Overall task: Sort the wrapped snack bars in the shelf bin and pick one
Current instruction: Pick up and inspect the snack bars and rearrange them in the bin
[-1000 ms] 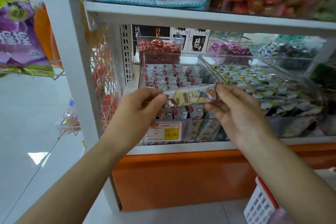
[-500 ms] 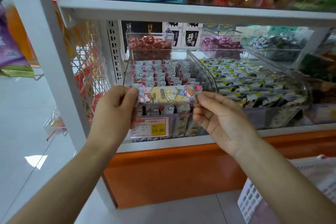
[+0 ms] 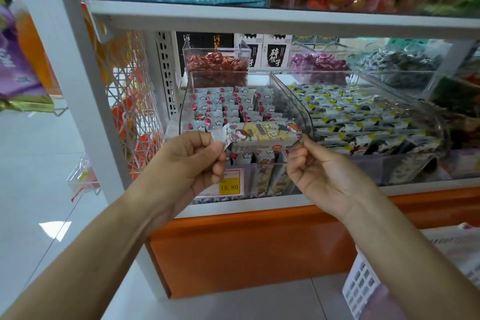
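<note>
A wrapped snack bar (image 3: 262, 135) with cartoon figures and a yellow panel is held level in front of the clear shelf bin (image 3: 185, 101). My left hand (image 3: 192, 161) pinches the bar's left wrapper end. My right hand (image 3: 319, 171) pinches its right end. Inside the bin stand several rows of the same grey-white wrapped bars (image 3: 223, 104), upright and packed close. A yellow price tag (image 3: 228, 186) reading 15.80 is on the bin's front, partly hidden by my left hand.
A second clear bin (image 3: 426, 161) to the right holds black-and-white wrapped snacks. Smaller bins of red candies (image 3: 215, 66) and purple candies (image 3: 319, 63) stand behind. A shelf board (image 3: 259, 21) runs overhead. A white basket (image 3: 363, 286) sits at the lower right, a wire rack (image 3: 124, 101) at the left.
Both hands kept hold of the bar and turned it from a tilted, edge-on pose to level with its printed face toward me; the view shifted slightly.
</note>
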Demonstrator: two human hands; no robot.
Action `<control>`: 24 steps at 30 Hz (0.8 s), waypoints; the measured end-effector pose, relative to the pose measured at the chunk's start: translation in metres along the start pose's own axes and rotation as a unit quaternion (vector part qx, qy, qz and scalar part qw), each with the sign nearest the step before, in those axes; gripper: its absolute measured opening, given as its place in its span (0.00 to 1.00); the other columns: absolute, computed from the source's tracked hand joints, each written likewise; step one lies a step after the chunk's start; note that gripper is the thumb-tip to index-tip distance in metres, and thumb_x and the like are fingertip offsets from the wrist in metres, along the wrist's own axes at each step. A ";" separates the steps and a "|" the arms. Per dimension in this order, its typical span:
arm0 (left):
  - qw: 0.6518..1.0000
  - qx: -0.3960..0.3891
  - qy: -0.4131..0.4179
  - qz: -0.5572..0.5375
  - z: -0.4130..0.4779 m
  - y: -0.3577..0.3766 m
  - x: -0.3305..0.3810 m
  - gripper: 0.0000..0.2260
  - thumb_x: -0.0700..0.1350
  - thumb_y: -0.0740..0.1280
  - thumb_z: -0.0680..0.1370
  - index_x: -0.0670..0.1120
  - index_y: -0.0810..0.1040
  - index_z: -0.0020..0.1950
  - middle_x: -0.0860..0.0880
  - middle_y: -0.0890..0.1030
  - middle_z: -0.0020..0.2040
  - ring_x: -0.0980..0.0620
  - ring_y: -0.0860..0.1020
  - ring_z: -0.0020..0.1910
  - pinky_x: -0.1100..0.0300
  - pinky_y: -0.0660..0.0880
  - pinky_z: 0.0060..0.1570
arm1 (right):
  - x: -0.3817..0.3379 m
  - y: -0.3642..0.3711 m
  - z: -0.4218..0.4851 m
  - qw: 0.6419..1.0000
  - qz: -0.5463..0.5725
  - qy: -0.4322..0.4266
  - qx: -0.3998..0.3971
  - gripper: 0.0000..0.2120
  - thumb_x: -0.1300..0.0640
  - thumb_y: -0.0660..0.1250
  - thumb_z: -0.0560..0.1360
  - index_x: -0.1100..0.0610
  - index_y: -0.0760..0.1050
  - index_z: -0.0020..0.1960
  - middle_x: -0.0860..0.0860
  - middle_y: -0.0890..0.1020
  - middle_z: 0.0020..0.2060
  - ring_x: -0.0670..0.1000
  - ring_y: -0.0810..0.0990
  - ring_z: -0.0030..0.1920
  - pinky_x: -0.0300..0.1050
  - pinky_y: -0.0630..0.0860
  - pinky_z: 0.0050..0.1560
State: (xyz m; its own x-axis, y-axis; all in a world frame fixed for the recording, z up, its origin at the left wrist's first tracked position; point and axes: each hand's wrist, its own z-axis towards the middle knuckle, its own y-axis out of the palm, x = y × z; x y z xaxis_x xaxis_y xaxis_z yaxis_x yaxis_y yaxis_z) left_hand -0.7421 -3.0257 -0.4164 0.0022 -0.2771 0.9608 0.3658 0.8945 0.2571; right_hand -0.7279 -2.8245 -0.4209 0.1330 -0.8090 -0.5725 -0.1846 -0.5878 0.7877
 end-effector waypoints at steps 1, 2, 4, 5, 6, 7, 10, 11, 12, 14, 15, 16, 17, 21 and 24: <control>1.000 -0.005 0.001 -0.009 0.000 -0.001 0.001 0.03 0.39 0.64 0.69 0.40 0.72 0.37 0.46 0.74 0.29 0.55 0.72 0.26 0.66 0.72 0.27 | 0.000 0.001 -0.001 1.000 0.005 0.003 -0.006 0.07 0.63 0.66 0.65 0.64 0.79 0.29 0.52 0.75 0.25 0.45 0.75 0.24 0.34 0.73 0.24; 1.000 -0.007 0.003 -0.015 0.000 -0.002 0.001 0.02 0.39 0.64 0.68 0.41 0.72 0.37 0.46 0.75 0.29 0.55 0.72 0.26 0.66 0.73 0.27 | 0.000 0.001 -0.001 1.000 0.009 0.005 -0.010 0.08 0.63 0.66 0.65 0.64 0.79 0.28 0.52 0.75 0.25 0.45 0.75 0.24 0.34 0.73 0.24; 1.000 -0.005 0.003 -0.023 0.000 -0.003 0.001 0.02 0.38 0.64 0.68 0.41 0.72 0.38 0.45 0.75 0.30 0.54 0.73 0.26 0.65 0.74 0.28 | 0.000 0.002 -0.001 1.000 0.009 0.000 -0.021 0.08 0.64 0.66 0.65 0.63 0.80 0.29 0.52 0.76 0.26 0.45 0.75 0.24 0.34 0.73 0.24; 1.000 0.000 0.001 -0.023 0.000 -0.004 0.002 0.02 0.37 0.64 0.69 0.41 0.72 0.39 0.45 0.75 0.30 0.54 0.73 0.26 0.65 0.74 0.28 | 0.000 0.002 -0.002 1.000 -0.008 -0.012 -0.027 0.06 0.64 0.66 0.65 0.63 0.80 0.31 0.52 0.76 0.26 0.45 0.75 0.24 0.35 0.73 0.24; 1.000 0.009 -0.002 -0.020 0.001 -0.005 0.002 0.01 0.36 0.63 0.71 0.41 0.71 0.40 0.45 0.75 0.30 0.54 0.73 0.26 0.65 0.74 0.28 | 0.000 0.001 -0.002 0.998 -0.037 -0.034 -0.031 0.04 0.64 0.66 0.65 0.63 0.79 0.35 0.52 0.76 0.26 0.45 0.75 0.25 0.35 0.73 0.25; 1.000 0.021 -0.006 -0.019 0.002 -0.006 0.002 0.03 0.34 0.62 0.73 0.41 0.71 0.40 0.46 0.76 0.30 0.54 0.73 0.26 0.65 0.74 0.27 | -0.001 0.001 -0.002 0.995 -0.073 -0.061 -0.037 0.05 0.64 0.66 0.65 0.62 0.78 0.39 0.52 0.77 0.27 0.45 0.75 0.26 0.35 0.74 0.26; 0.999 0.049 -0.019 -0.014 0.002 -0.010 0.002 0.05 0.37 0.60 0.77 0.41 0.72 0.41 0.47 0.77 0.30 0.54 0.75 0.27 0.65 0.75 0.28 | -0.002 -0.002 -0.003 0.976 -0.168 -0.122 -0.061 0.11 0.66 0.65 0.65 0.63 0.76 0.47 0.52 0.79 0.30 0.45 0.78 0.29 0.36 0.76 0.30; 0.999 0.047 -0.020 -0.011 0.002 -0.010 0.003 0.04 0.41 0.62 0.76 0.41 0.72 0.42 0.48 0.78 0.31 0.55 0.76 0.28 0.65 0.76 0.29 | -0.002 -0.002 -0.004 0.970 -0.189 -0.133 -0.070 0.10 0.68 0.65 0.66 0.63 0.76 0.47 0.52 0.80 0.30 0.46 0.79 0.30 0.36 0.77 0.31; 0.999 0.043 -0.016 -0.001 0.001 -0.011 0.003 0.07 0.44 0.64 0.73 0.41 0.72 0.44 0.48 0.79 0.32 0.55 0.77 0.30 0.65 0.76 0.30 | -0.002 -0.002 -0.005 0.964 -0.209 -0.143 -0.077 0.09 0.70 0.64 0.68 0.63 0.76 0.47 0.52 0.79 0.31 0.46 0.79 0.30 0.37 0.77 0.32; 0.999 0.036 -0.004 0.025 0.000 -0.010 0.004 0.11 0.46 0.66 0.68 0.40 0.72 0.44 0.48 0.80 0.33 0.55 0.79 0.32 0.66 0.77 0.31 | 0.000 -0.002 -0.007 0.952 -0.246 -0.163 -0.078 0.09 0.73 0.62 0.72 0.62 0.76 0.47 0.52 0.78 0.32 0.46 0.79 0.31 0.37 0.77 0.33; 0.999 0.040 0.001 0.034 -0.001 -0.009 0.004 0.11 0.45 0.67 0.67 0.40 0.72 0.44 0.48 0.80 0.33 0.55 0.79 0.32 0.66 0.76 0.31 | 0.000 -0.003 -0.007 0.947 -0.262 -0.173 -0.076 0.10 0.73 0.61 0.73 0.61 0.76 0.46 0.52 0.78 0.32 0.46 0.79 0.31 0.37 0.77 0.33; 0.998 0.045 0.009 0.040 -0.001 -0.009 0.004 0.11 0.44 0.67 0.66 0.40 0.73 0.44 0.48 0.80 0.32 0.55 0.79 0.32 0.67 0.76 0.31 | 0.001 -0.002 -0.007 0.941 -0.277 -0.182 -0.073 0.09 0.72 0.61 0.74 0.61 0.76 0.45 0.51 0.79 0.32 0.46 0.80 0.31 0.37 0.78 0.33; 0.997 0.054 0.014 0.044 -0.001 -0.008 0.005 0.11 0.43 0.68 0.65 0.40 0.73 0.44 0.47 0.81 0.32 0.55 0.79 0.32 0.67 0.76 0.31 | 0.001 -0.002 -0.008 0.935 -0.290 -0.189 -0.074 0.07 0.70 0.62 0.74 0.60 0.76 0.44 0.51 0.80 0.32 0.46 0.80 0.32 0.37 0.78 0.33; 0.988 0.063 0.053 0.134 -0.003 -0.008 0.006 0.20 0.45 0.69 0.64 0.45 0.74 0.55 0.48 0.82 0.44 0.52 0.82 0.38 0.64 0.79 0.38 | 0.003 -0.002 -0.009 0.917 -0.331 -0.202 -0.089 0.10 0.50 0.67 0.68 0.56 0.78 0.42 0.48 0.82 0.32 0.47 0.81 0.33 0.40 0.78 0.33; 0.973 0.029 0.068 0.220 -0.006 -0.005 0.007 0.23 0.49 0.68 0.66 0.48 0.75 0.60 0.51 0.83 0.50 0.53 0.83 0.45 0.63 0.79 0.45 | 0.005 -0.006 -0.006 0.871 -0.418 -0.250 -0.070 0.07 0.55 0.69 0.70 0.54 0.80 0.48 0.47 0.83 0.38 0.48 0.82 0.37 0.42 0.80 0.39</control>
State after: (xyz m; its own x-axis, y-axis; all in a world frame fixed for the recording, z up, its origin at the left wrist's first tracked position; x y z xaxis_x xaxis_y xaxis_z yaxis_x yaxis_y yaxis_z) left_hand -0.7382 -3.0347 -0.4120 0.2718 0.0967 0.9575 0.2475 0.9545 -0.1667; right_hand -0.7200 -2.8250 -0.4267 -0.2825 -0.0180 -0.9591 -0.1024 -0.9935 0.0488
